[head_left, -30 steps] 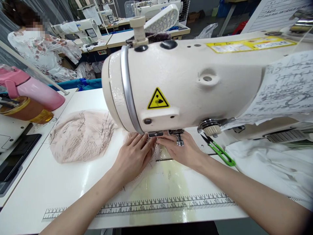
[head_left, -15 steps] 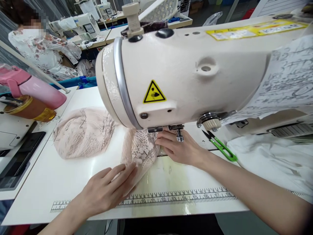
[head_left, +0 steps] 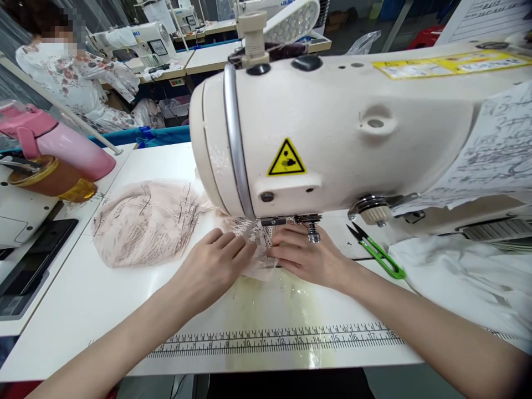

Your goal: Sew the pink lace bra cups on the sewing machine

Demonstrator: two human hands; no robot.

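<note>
A piece of pale pink lace fabric point(head_left: 260, 266) lies under the head of a white sewing machine point(head_left: 332, 133). My left hand point(head_left: 220, 266) is closed on its near left part, fingers curled and tips hidden beneath. From the right, my right hand point(head_left: 307, 255) pinches the lace's right edge close to the needle area, fingers bent together. The machine head covers the needle and part of the cloth. More of the pink lace point(head_left: 145, 224), marked with dark threads, sits bunched to the left.
Green thread snips point(head_left: 380, 255) lie right of my right hand, beside white cloth point(head_left: 465, 277). A printed ruler point(head_left: 282, 339) runs along the table's front. At left stand a pink bottle point(head_left: 66, 144) and an amber cup point(head_left: 54, 177). A person point(head_left: 70, 83) sits beyond.
My left hand has moved up and right along the lace toward the machine, its fingers now curled. The near end of the lace has drawn in. The view has shifted slightly.
</note>
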